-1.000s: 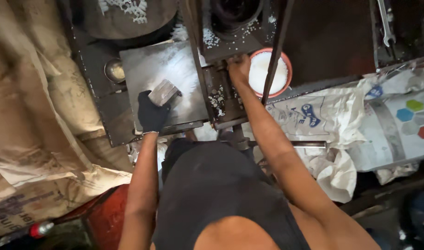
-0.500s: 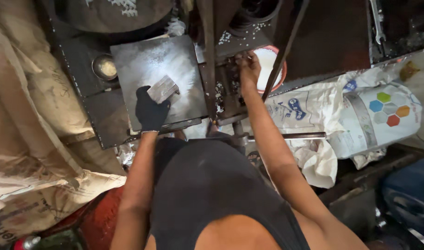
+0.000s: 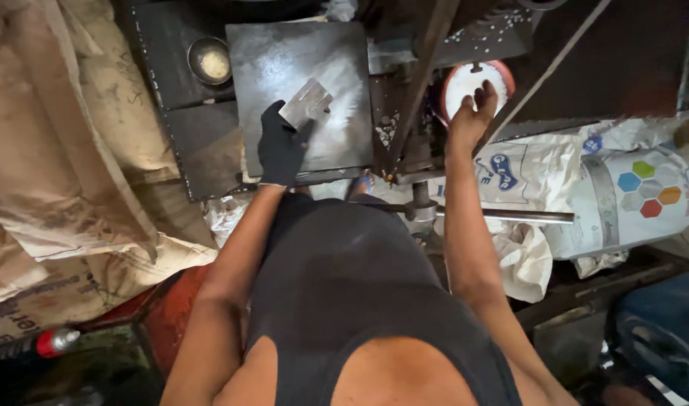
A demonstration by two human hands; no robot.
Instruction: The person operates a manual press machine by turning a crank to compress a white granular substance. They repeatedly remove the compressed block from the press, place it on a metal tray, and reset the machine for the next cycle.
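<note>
— Where's the scraper (image 3: 307, 103)?

— Gripped in the gloved left hand (image 3: 282, 146), flat on the steel plate (image 3: 284, 60), by the white powder.

— And the right hand (image 3: 470, 114)?

— Loose, fingers curled over the red bowl's (image 3: 504, 75) rim (nothing pinched that I can see).

— Advice?

— Keep the blade low and flat; steady that bowl.

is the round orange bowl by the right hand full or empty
Not empty: the orange-rimmed bowl holds white powder, and the right hand reaches over its edge. Depth cannot be told.

Dim workshop, sacks (image 3: 74, 150) around bench (image 3: 198, 146)
</note>
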